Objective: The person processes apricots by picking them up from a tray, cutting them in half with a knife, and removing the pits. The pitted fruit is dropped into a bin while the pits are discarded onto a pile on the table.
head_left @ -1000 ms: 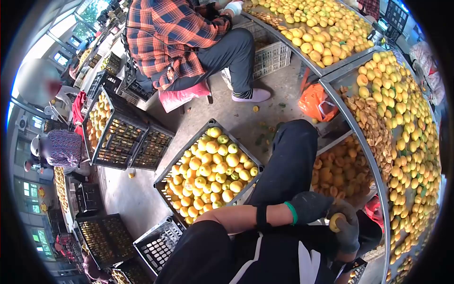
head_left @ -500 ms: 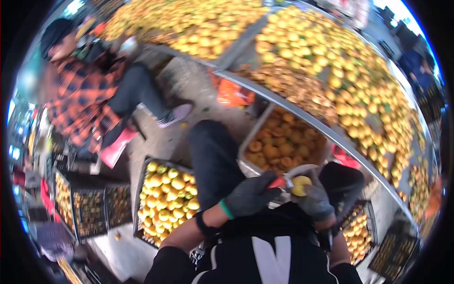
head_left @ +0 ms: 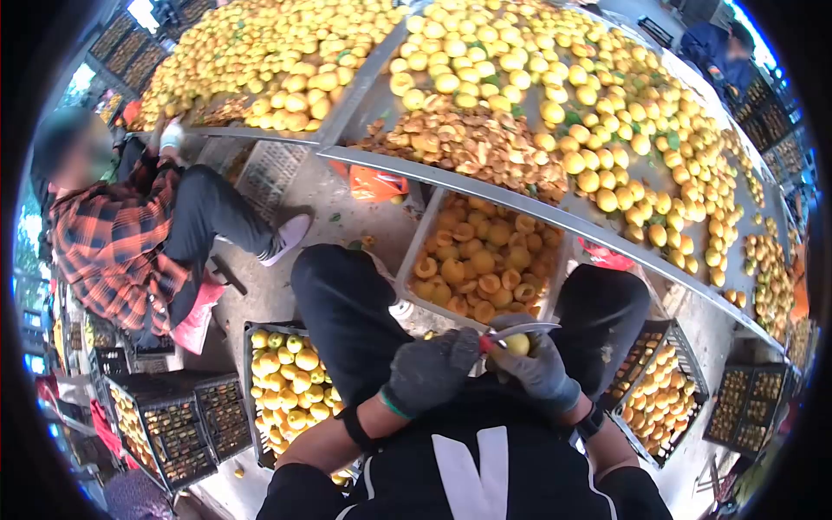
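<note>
My left hand (head_left: 429,371), in a dark grey glove, is closed around the red handle of a knife (head_left: 487,344). Its pale, curved blade points right, across the top of a small yellow fruit (head_left: 517,344) that looks like a peach. Gloved fingers of my right hand (head_left: 542,374) wrap that fruit from the right side and below, hiding part of it. Both hands meet low in front of my body, between my knees. Just beyond them stands a light-coloured crate (head_left: 414,260) filled with orange-yellow fruit, many of them cut halves.
A metal-edged table (head_left: 485,203) carries heaps of whole yellow fruit and a pile of brownish scraps. Black crates of fruit (head_left: 251,381) (head_left: 693,381) flank my legs. At left sits a person in a checked shirt (head_left: 113,251). An orange bag (head_left: 377,184) hangs under the table.
My view has turned and sharpened, so the surroundings sit differently in it. The knife blade now lies across the fruit's top, and less of the fruit shows in my right hand.
</note>
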{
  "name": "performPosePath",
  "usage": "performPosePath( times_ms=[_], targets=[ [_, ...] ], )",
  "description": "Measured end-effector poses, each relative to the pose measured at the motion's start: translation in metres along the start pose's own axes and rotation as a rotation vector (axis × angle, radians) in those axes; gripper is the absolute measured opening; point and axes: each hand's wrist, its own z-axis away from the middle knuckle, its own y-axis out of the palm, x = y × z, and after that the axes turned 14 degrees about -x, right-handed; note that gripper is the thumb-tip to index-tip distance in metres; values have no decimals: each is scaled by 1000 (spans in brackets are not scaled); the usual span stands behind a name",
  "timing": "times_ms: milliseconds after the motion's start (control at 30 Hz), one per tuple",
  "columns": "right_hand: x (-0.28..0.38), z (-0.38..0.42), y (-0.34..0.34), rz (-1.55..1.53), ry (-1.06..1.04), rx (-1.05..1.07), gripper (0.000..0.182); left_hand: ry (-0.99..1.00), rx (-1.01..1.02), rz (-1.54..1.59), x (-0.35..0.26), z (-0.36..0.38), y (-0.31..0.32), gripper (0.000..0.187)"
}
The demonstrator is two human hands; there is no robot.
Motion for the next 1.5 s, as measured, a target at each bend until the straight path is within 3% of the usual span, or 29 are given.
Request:
performPosePath(
  times_ms=[67,133,200,233,300,333,433,467,533,667,833,933,1067,1133,1233,1433,1500],
  targets=[
    [-11,-5,6,-83,23,-237,38,109,-51,-9,-2,0,3,39],
    [-19,-8,7,-99,-8,-263,31,80,-33,108,1,6,12,41],
    [-23,-9,11,-109,-5,-331,21,-205,134,427,-9,-4,0,52],
    [-25,-10,9,-187,4,-287,18,-236,127,396,-12,2,7,52],
    [-30,-12,7,-203,-24,-262,18,-432,95,719,-19,18,23,63],
    [-29,-12,9,-203,-20,-256,18,-858,673,956,-16,-16,-20,72],
    [-21,-10,10,-267,29,-258,22,-965,692,1088,-8,-20,-25,69],
    [-17,-11,9,-225,72,-184,28,-937,719,1108,-7,-17,-19,69],
    [-11,-12,1,-120,63,-52,42,-511,322,877,-5,-11,-4,61],
    [-4,-9,0,-57,11,20,57,-411,324,685,-4,-13,-14,53],
    [-6,-4,-4,-92,0,48,56,-513,500,745,-7,-26,-29,50],
    [-13,-5,-8,-121,1,78,56,-565,402,964,-2,-19,-20,50],
    [-21,-9,-5,-81,-79,73,54,-544,407,897,-5,-24,-28,42],
    [-23,-10,-6,-29,-152,87,54,-547,620,782,-6,-22,-25,40],
    [-26,-8,-8,0,-193,141,53,-586,698,806,-10,-23,-31,40],
    [-14,3,-12,75,-192,142,49,-557,671,1008,-14,-9,-22,37],
    [-14,3,-14,89,-323,176,50,-562,676,1019,-16,-5,-19,36]
  ],
)
